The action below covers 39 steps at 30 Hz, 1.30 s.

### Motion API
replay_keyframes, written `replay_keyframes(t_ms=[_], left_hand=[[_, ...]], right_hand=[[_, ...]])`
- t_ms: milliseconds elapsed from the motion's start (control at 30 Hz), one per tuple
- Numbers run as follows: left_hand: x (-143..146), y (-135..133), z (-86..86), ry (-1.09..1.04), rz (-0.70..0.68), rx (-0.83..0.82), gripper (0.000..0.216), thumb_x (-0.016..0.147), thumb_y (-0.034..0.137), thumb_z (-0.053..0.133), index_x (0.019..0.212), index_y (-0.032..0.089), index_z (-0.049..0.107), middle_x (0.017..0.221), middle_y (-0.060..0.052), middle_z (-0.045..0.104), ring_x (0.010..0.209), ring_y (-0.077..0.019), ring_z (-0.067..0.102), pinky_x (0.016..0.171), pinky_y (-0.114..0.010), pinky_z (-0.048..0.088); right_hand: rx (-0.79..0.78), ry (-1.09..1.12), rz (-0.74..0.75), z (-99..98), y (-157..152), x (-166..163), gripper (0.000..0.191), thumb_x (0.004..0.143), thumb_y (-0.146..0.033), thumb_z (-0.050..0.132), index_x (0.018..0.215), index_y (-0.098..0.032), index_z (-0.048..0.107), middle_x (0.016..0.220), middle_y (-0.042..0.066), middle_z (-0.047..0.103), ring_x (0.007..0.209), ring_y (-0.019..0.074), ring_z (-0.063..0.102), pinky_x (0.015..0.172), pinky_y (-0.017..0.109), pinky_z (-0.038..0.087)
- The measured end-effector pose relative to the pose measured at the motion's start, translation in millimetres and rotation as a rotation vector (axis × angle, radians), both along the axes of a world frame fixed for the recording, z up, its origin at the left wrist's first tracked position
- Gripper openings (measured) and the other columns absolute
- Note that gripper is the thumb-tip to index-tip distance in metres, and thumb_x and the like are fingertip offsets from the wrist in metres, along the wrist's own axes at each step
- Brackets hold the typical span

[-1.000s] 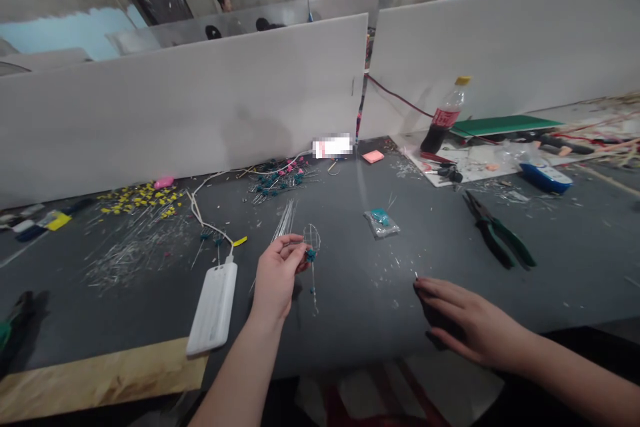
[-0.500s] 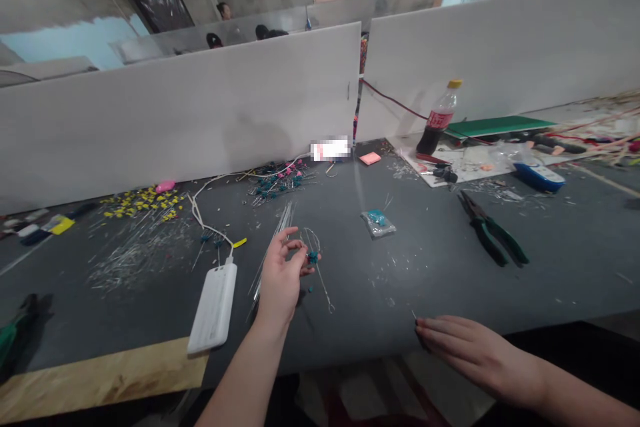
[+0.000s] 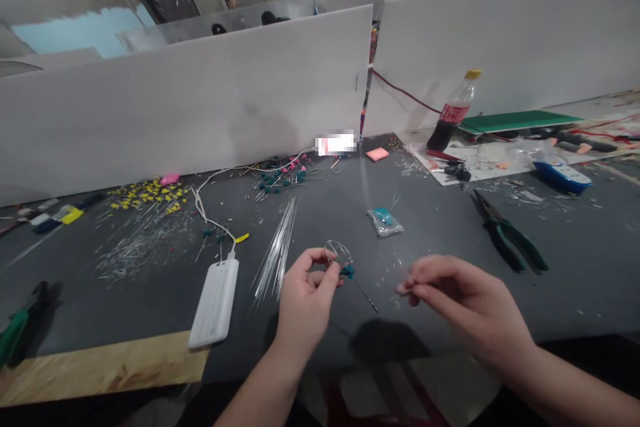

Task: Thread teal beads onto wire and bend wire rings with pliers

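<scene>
My left hand (image 3: 309, 290) is closed in a pinch on a thin bent wire with a small teal lump (image 3: 347, 271) on it. The wire curves into a loop above the fingers, and its straight twisted end points down to the right. My right hand (image 3: 463, 297) hovers to the right of that end, apart from it, thumb and fingertips pressed together. Whatever lies between those fingertips is too small to make out. Left of my left hand lies a bundle of straight silvery wires (image 3: 277, 247). Beyond both hands rests a clear packet (image 3: 385, 221) with teal material inside.
Green-handled pliers (image 3: 509, 233) lie at right, another green-handled tool (image 3: 20, 328) at far left. A white power bank (image 3: 215, 303) with its cable sits left. Yellow pieces (image 3: 145, 195) and teal wired pieces (image 3: 280, 177) lie behind. A cola bottle (image 3: 453, 113) stands before the white partition (image 3: 200, 107).
My right hand has risen from the table's front edge and come leftward, nearer my left hand. My left hand has shifted right and nearer with the wire, whose end now points more to the right.
</scene>
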<state>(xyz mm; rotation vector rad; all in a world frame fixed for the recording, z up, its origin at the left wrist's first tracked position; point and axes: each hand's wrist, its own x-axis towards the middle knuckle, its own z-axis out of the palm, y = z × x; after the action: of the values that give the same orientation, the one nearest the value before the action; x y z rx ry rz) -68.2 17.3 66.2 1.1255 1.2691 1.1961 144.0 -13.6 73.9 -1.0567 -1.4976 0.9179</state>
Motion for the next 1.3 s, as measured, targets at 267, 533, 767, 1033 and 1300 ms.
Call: replay_keyframes(t_ms=[267, 533, 767, 1033, 1300], left_hand=[[11, -23, 5.1, -0.012, -0.074, -0.003, 0.014, 0.081, 0.028, 0.067, 0.087, 0.017, 0.061, 0.076, 0.0, 0.064, 0.065, -0.0112, 0.065, 0.065, -0.023, 0.057], [14, -28, 4.3, 0.01, -0.089, 0.078, 0.009, 0.082, 0.024, 0.066, 0.085, 0.016, 0.061, 0.08, -0.002, 0.065, 0.072, -0.0133, 0.066, 0.067, -0.025, 0.058], [15, -29, 3.1, 0.037, -0.101, 0.116, 0.008, 0.083, 0.024, 0.064, 0.084, 0.016, 0.061, 0.08, -0.003, 0.064, 0.074, -0.0156, 0.068, 0.067, -0.028, 0.059], [13, -29, 3.3, 0.043, -0.106, 0.133, 0.007, 0.084, 0.023, 0.063, 0.084, 0.017, 0.061, 0.081, -0.003, 0.064, 0.075, -0.0157, 0.068, 0.068, -0.028, 0.059], [12, -30, 3.3, 0.029, -0.116, 0.134, 0.005, 0.085, 0.022, 0.062, 0.085, 0.017, 0.061, 0.082, -0.003, 0.065, 0.079, -0.0172, 0.07, 0.07, -0.028, 0.059]], right_hand=[[-0.143, 0.286, 0.071, 0.0, 23, -24, 0.007, 0.081, -0.02, 0.07, 0.082, -0.023, 0.064, 0.083, 0.0, 0.067, 0.076, 0.0131, 0.067, 0.072, 0.024, 0.056], [-0.228, 0.354, 0.117, -11.0, 21, -16, 0.007, 0.082, -0.022, 0.071, 0.084, -0.026, 0.066, 0.083, -0.001, 0.068, 0.079, 0.0121, 0.064, 0.074, 0.024, 0.053], [-0.259, 0.299, 0.089, -8.3, 21, -18, 0.009, 0.076, -0.023, 0.076, 0.077, -0.024, 0.067, 0.079, -0.001, 0.069, 0.076, 0.0116, 0.065, 0.07, 0.021, 0.053], [-0.265, 0.269, 0.067, -8.3, 22, -18, 0.009, 0.075, -0.024, 0.076, 0.076, -0.023, 0.067, 0.079, 0.0, 0.069, 0.076, 0.013, 0.066, 0.07, 0.023, 0.054], [-0.265, 0.243, 0.062, -6.0, 22, -18, 0.01, 0.075, -0.025, 0.076, 0.075, -0.022, 0.067, 0.078, 0.001, 0.069, 0.075, 0.0143, 0.066, 0.068, 0.024, 0.054]])
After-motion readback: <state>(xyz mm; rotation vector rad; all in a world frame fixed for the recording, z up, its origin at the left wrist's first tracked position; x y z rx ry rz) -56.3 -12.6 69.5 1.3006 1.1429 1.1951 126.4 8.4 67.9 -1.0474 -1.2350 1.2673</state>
